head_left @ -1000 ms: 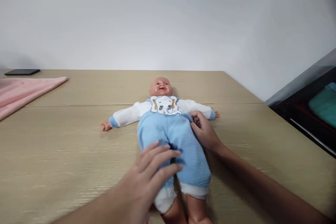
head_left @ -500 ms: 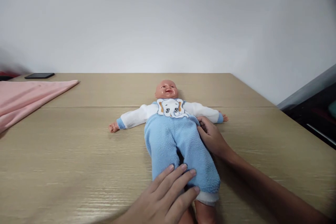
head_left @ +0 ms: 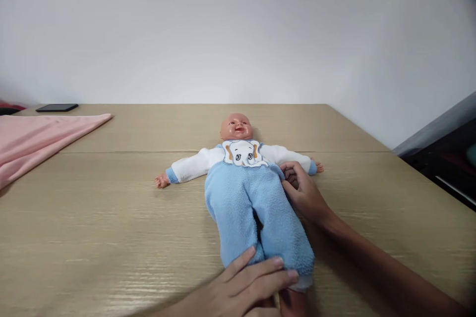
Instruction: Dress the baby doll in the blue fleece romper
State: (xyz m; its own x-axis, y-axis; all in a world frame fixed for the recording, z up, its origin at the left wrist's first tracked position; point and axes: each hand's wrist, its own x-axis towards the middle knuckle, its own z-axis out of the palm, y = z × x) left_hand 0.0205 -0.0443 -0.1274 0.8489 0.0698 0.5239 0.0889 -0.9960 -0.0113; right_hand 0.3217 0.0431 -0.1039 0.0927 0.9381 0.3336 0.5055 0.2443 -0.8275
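A baby doll [head_left: 238,127] lies on its back on the wooden table, arms spread out to both sides. It wears a white top with an elephant face [head_left: 244,153] on the chest and fluffy light-blue pants [head_left: 232,198]. My left hand [head_left: 243,287] rests flat across the lower pant legs, fingers stretched out and its thumb side partly below the picture. At the waist on the right side, my right hand [head_left: 302,190] has curled fingers closed on the edge of the pants. The doll's feet are hidden below the picture.
Pink cloth [head_left: 40,143] lies on the left of the table [head_left: 130,218]. Behind it sits a dark phone [head_left: 57,107] near the back edge. A pale wall [head_left: 208,39] rises behind the table. Dark objects [head_left: 453,158] stand beyond the right edge.
My left hand has slid down the legs toward the cuffs, and the pant legs have shifted slightly right. My right hand stays at the waist.
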